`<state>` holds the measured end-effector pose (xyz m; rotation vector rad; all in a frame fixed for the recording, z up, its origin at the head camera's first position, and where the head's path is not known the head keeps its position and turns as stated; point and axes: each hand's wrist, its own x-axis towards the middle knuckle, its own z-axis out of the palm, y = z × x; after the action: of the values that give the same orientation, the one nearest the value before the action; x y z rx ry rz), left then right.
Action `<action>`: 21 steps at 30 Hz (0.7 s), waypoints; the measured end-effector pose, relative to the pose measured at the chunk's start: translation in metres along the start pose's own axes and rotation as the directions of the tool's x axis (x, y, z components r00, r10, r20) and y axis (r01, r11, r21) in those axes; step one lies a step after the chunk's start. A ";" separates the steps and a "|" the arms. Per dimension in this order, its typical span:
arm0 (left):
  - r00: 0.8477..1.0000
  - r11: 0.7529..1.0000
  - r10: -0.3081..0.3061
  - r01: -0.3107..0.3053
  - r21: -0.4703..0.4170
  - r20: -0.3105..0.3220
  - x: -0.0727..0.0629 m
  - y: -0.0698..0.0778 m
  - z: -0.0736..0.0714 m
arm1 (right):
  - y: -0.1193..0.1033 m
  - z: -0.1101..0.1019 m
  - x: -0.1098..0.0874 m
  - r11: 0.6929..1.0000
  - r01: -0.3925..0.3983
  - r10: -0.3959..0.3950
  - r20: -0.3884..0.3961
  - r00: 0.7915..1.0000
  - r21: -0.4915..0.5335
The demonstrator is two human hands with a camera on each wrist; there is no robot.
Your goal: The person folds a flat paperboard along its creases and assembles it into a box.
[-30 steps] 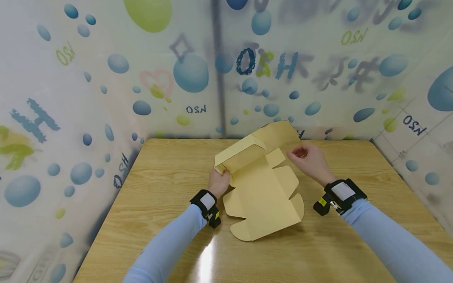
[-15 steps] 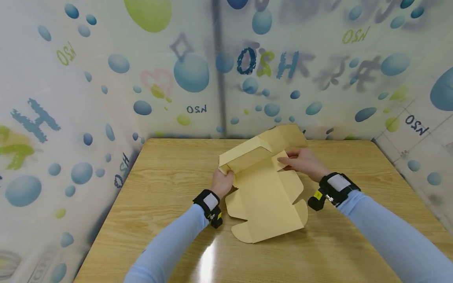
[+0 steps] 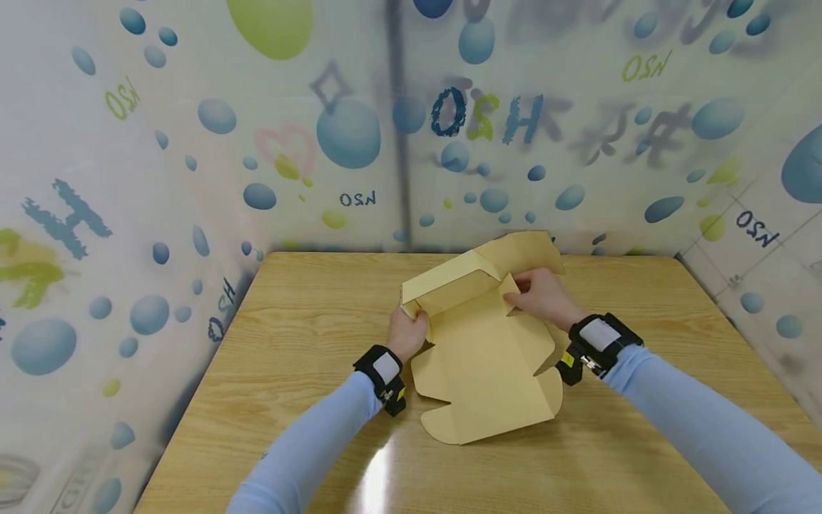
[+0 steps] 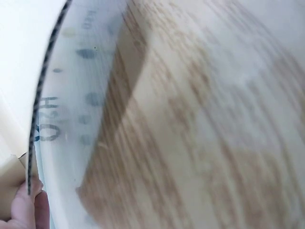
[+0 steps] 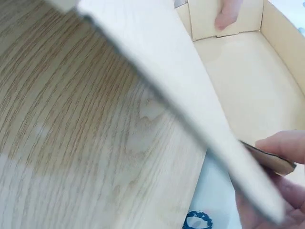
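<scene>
A partly folded cardboard box lies at an angle, with its far wall raised and its side flaps spread out. At the far left corner my left hand grips the cardboard, thumb on the inner side. My right hand pinches a small corner flap at the far right, which stands bent up. In the right wrist view the thumb lies on one face of this flap and fingers are behind it. A long panel extends beyond the raised wall, behind the right hand.
The wooden table carries the box; its back edge meets a wall covering printed with blue and green drops. Rounded side flaps stick out at the box's near end. Both wrists wear black camera straps.
My right hand has come in from beside the box and taken hold of the corner flap, bending it up. The box has shifted slightly right and nearer, with the left hand still gripping it.
</scene>
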<state>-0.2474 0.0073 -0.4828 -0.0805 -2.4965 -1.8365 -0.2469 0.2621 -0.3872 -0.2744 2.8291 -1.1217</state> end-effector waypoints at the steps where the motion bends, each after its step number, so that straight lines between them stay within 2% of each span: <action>1: 1.000 1.000 -0.001 0.001 -0.003 0.001 0.000 0.000 0.000 | -0.001 0.000 0.000 0.999 0.016 -0.016 -0.011 1.000 -0.028; 7: 1.000 1.000 0.008 -0.008 -0.013 0.003 0.000 0.000 0.000 | -0.008 0.004 0.000 0.981 0.121 -0.129 -0.046 0.991 -0.154; 16: 1.000 1.000 0.000 0.000 -0.016 0.011 0.000 -0.002 0.001 | -0.018 0.011 -0.001 0.959 0.191 -0.202 -0.035 0.979 -0.209; 21: 1.000 1.000 -0.012 0.012 -0.005 0.008 -0.001 0.001 0.001 | -0.020 0.015 -0.001 0.926 0.280 -0.297 -0.032 0.954 -0.253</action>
<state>-0.2461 0.0086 -0.4828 -0.0728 -2.5035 -1.8509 -0.2415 0.2378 -0.3842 -0.7056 3.0648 -0.8289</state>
